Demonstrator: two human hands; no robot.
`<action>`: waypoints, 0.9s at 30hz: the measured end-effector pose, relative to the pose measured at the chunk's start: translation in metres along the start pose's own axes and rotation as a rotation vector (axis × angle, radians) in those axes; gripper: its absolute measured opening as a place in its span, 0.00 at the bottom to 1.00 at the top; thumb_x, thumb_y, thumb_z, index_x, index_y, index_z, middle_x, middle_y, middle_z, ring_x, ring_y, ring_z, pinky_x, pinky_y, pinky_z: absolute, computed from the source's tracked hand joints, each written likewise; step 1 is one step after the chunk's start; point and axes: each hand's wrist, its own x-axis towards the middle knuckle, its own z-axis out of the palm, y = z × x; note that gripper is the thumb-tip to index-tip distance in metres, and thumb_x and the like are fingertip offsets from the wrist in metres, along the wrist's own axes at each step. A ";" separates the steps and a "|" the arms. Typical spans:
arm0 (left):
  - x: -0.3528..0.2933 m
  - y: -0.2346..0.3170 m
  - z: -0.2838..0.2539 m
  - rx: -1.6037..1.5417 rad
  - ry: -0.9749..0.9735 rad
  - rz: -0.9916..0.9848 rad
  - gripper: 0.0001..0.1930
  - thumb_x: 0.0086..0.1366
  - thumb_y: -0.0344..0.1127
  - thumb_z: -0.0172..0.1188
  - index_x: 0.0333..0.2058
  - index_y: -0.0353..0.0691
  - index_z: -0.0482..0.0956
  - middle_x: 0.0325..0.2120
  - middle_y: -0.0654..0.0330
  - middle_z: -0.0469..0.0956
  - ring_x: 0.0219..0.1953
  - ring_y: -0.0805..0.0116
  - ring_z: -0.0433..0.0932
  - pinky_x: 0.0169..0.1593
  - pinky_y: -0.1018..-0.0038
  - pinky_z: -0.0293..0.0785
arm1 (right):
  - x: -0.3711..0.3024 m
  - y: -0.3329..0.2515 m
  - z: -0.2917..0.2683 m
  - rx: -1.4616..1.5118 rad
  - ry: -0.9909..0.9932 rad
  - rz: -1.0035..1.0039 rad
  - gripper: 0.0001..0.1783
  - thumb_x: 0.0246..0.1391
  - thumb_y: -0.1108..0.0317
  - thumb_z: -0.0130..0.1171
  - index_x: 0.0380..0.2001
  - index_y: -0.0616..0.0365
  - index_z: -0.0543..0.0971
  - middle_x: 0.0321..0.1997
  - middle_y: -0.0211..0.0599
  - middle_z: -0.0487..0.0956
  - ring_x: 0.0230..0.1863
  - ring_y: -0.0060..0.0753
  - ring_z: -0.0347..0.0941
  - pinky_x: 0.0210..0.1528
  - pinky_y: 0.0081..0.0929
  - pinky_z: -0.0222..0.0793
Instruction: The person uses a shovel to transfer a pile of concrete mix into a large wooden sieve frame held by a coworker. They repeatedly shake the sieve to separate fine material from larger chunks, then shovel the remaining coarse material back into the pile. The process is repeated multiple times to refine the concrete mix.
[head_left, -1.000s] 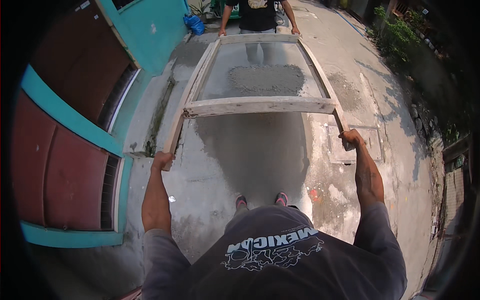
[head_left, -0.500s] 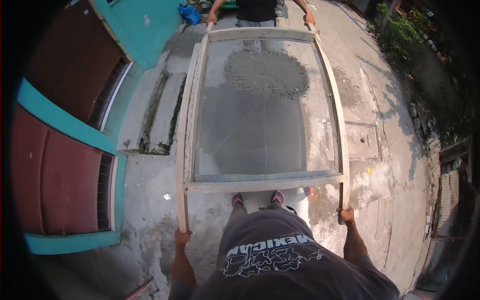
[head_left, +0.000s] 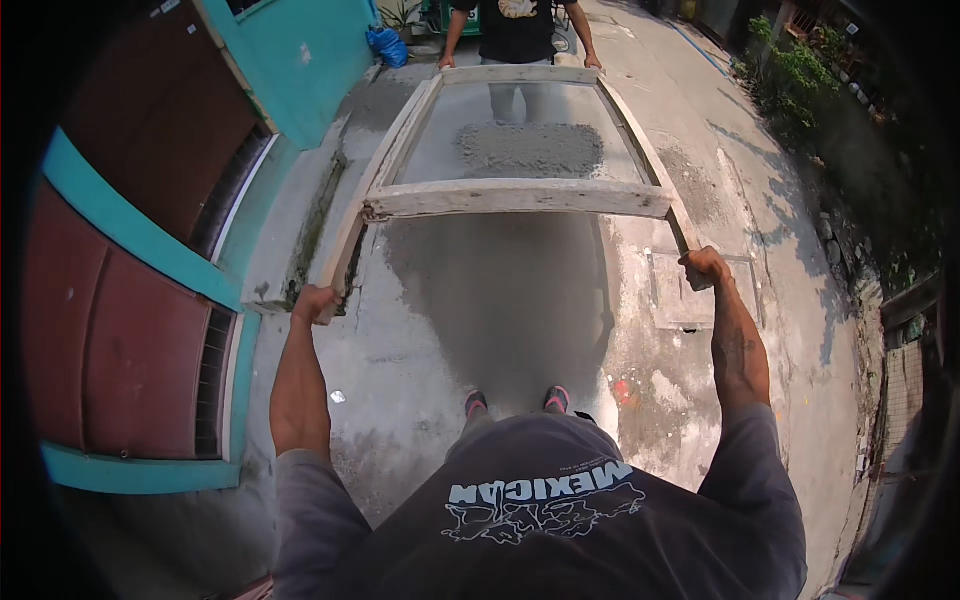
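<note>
A large rectangular wooden-framed sieve [head_left: 520, 198] with fine mesh is held off the ground between me and another person [head_left: 515, 30]. My left hand [head_left: 316, 303] is wrapped round the near left handle. On the other side, my right hand [head_left: 706, 267] grips the near right handle. A patch of grey, gritty sand [head_left: 530, 148] shows within the frame and appears to lie on the mesh. At the far end, the other person's hands are at the two far corners. The near end looks raised and tilted.
Dark grey ground [head_left: 500, 290] stretches below the sieve to my shoes. A concrete step [head_left: 290, 225] and a turquoise wall [head_left: 300, 60] with brown doors stand to the left. A blue bag [head_left: 388, 47] lies far left; plants [head_left: 800, 65] grow at the far right.
Both my hands have moved up and forward with the handles. The sieve's near end has risen away from me, and the sand patch looks narrower from front to back.
</note>
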 end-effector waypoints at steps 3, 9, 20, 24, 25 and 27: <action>-0.014 0.043 -0.012 0.017 -0.052 0.048 0.16 0.29 0.32 0.58 0.19 0.24 0.72 0.16 0.51 0.72 0.17 0.60 0.72 0.20 0.67 0.66 | -0.007 -0.020 -0.018 -0.032 -0.044 0.016 0.10 0.34 0.67 0.56 0.16 0.65 0.73 0.15 0.38 0.72 0.15 0.30 0.68 0.17 0.26 0.64; -0.101 -0.143 0.100 0.028 0.002 -0.008 0.12 0.37 0.33 0.57 0.20 0.29 0.72 0.14 0.56 0.71 0.18 0.66 0.72 0.23 0.73 0.67 | -0.038 0.226 0.093 0.071 0.119 -0.004 0.09 0.37 0.69 0.54 0.17 0.65 0.71 0.11 0.32 0.68 0.12 0.23 0.64 0.13 0.23 0.56; -0.196 -0.241 0.148 0.111 -0.053 -0.319 0.16 0.34 0.33 0.62 0.24 0.29 0.73 0.20 0.52 0.74 0.25 0.62 0.74 0.30 0.69 0.68 | -0.100 0.331 0.105 0.391 -0.006 0.086 0.06 0.35 0.70 0.57 0.20 0.60 0.73 0.14 0.29 0.73 0.12 0.21 0.66 0.13 0.21 0.60; -0.088 -0.152 0.120 0.050 -0.058 -0.121 0.14 0.35 0.33 0.58 0.21 0.28 0.73 0.17 0.52 0.74 0.18 0.65 0.73 0.24 0.72 0.68 | -0.020 0.205 0.078 0.168 -0.012 0.014 0.10 0.39 0.68 0.53 0.20 0.65 0.76 0.12 0.31 0.70 0.11 0.21 0.63 0.12 0.20 0.57; -0.062 -0.104 0.108 -0.025 -0.072 -0.092 0.14 0.34 0.33 0.58 0.20 0.28 0.73 0.16 0.53 0.73 0.17 0.65 0.72 0.22 0.72 0.67 | -0.001 0.160 0.060 0.098 0.030 -0.012 0.10 0.38 0.68 0.53 0.18 0.66 0.75 0.11 0.34 0.69 0.10 0.24 0.62 0.11 0.21 0.56; -0.011 -0.046 0.054 0.003 -0.041 -0.038 0.16 0.31 0.34 0.59 0.21 0.27 0.74 0.18 0.52 0.74 0.19 0.63 0.73 0.22 0.71 0.68 | 0.024 0.063 0.025 0.130 0.007 0.013 0.11 0.34 0.67 0.56 0.14 0.68 0.73 0.11 0.37 0.70 0.10 0.28 0.64 0.12 0.25 0.59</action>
